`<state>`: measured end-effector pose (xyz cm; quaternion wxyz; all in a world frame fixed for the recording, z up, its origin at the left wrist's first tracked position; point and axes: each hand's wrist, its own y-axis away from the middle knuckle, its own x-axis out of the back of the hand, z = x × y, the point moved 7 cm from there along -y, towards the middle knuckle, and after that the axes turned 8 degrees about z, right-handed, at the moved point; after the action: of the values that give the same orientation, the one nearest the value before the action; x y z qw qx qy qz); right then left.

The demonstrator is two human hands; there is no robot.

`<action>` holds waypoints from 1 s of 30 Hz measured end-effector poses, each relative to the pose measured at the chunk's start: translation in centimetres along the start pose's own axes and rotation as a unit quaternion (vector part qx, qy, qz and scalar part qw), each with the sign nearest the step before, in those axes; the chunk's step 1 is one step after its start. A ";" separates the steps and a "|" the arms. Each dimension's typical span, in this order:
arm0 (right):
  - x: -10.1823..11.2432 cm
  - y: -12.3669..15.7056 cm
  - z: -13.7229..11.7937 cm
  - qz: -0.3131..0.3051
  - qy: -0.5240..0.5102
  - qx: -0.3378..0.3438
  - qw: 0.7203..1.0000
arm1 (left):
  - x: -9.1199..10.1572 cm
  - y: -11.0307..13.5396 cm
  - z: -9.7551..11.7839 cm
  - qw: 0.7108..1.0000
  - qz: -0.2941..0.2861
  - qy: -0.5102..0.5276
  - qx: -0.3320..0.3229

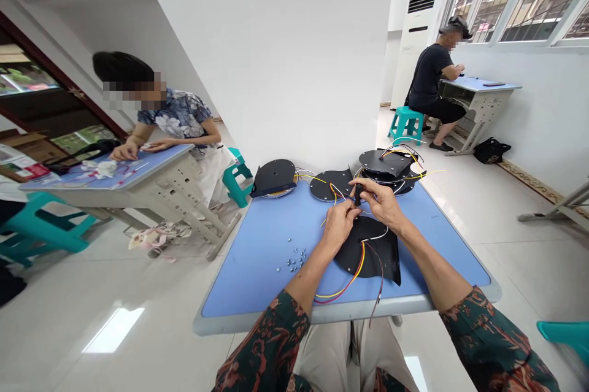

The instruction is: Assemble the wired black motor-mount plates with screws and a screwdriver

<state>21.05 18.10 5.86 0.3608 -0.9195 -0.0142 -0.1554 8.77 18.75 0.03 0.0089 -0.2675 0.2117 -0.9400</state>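
My right hand point(380, 200) grips the black handle of a screwdriver point(358, 194), held upright over the far edge of a round black plate point(368, 251). Close by the screwdriver's lower end, my left hand point(340, 223) has its fingertips pinched together; what they hold is hidden. Red, yellow, white and dark wires point(361, 263) come out through the plate's middle and trail over the table's near edge. Several small screws point(294, 262) lie loose to the left of my left forearm.
More black round plates with wires lie along the back of the blue table point(257, 257): one at left point(275, 177), one mid-back point(327, 186), a stack at right point(381, 162). A white wall point(285, 61) stands behind. Two people point(172, 113) sit at other desks, left and far right.
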 end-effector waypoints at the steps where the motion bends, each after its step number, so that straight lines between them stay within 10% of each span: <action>1: 0.1 0.0 0.0 0.006 0.000 -0.009 1.000 | 0.0 -0.1 0.1 1.000 0.000 -0.005 -0.003; 9: 0.8 -0.4 0.4 0.089 0.061 -0.031 0.994 | 0.0 -0.3 0.5 1.000 0.005 -0.021 -0.008; 30: 0.4 -0.5 0.5 0.062 0.082 -0.045 0.994 | -0.4 -0.4 -0.2 0.997 -0.009 0.059 0.044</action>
<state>21.49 18.73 5.97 0.3283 -0.9178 0.0792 -0.2086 9.09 19.24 -0.14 -0.0008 -0.2126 0.1678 -0.9626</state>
